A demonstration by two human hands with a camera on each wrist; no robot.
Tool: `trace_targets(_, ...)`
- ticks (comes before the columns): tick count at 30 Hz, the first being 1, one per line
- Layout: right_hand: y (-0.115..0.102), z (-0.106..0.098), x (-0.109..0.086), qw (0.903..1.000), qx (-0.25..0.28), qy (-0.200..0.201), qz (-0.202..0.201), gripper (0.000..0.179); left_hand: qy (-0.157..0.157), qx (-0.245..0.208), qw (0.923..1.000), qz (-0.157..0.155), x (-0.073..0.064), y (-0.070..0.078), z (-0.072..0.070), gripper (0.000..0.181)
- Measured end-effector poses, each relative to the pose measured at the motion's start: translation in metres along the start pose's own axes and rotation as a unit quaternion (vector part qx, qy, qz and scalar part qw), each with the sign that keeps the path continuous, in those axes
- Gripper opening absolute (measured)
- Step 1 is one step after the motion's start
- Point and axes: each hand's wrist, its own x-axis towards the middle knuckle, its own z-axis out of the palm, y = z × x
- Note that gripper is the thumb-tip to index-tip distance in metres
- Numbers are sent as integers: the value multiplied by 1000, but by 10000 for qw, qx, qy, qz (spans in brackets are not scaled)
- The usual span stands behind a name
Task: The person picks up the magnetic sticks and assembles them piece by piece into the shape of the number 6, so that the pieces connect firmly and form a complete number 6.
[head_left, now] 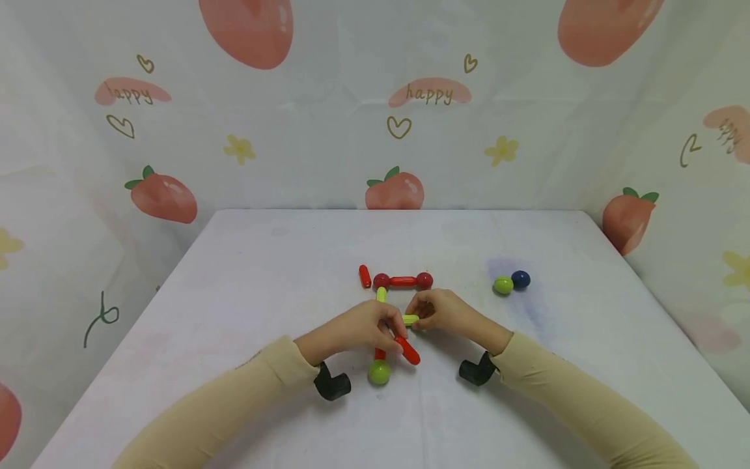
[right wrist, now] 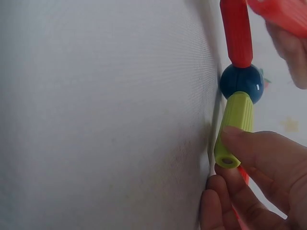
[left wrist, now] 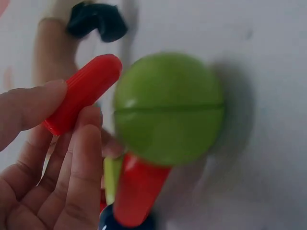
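Note:
My left hand [head_left: 366, 329] pinches a loose red rod [left wrist: 86, 93] between thumb and fingers, above the table near a green ball [head_left: 379, 372]. With thumb and fingertips, my right hand [head_left: 445, 314] holds a yellow-green rod [right wrist: 233, 127] whose far end meets a dark blue ball [right wrist: 235, 81]; its near end shows a small hole. Another red rod [left wrist: 141, 189] joins the green ball to the blue ball. In the head view the left hand hides the blue ball. Farther back, a second yellow-green rod [head_left: 382, 294] leads to a red ball [head_left: 381, 281].
A red rod [head_left: 402, 281] links that red ball to another red ball [head_left: 424, 280]. Left of them lies a loose red rod [head_left: 365, 276]. A lime-green ball [head_left: 503, 284] and a dark blue ball [head_left: 521, 279] sit at the right on the white table [head_left: 263, 260].

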Motion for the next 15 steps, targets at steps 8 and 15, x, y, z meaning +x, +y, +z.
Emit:
trace_targets(8, 0, -1, -1, 9999, -29, 18, -119, 17, -213, 357, 9990, 168, 8, 1, 24, 14)
trace_targets(15, -1, 0, 0, 10000, -52, 4, 30, 18, -332, 976, 9940, 362, 16, 6, 33, 14)
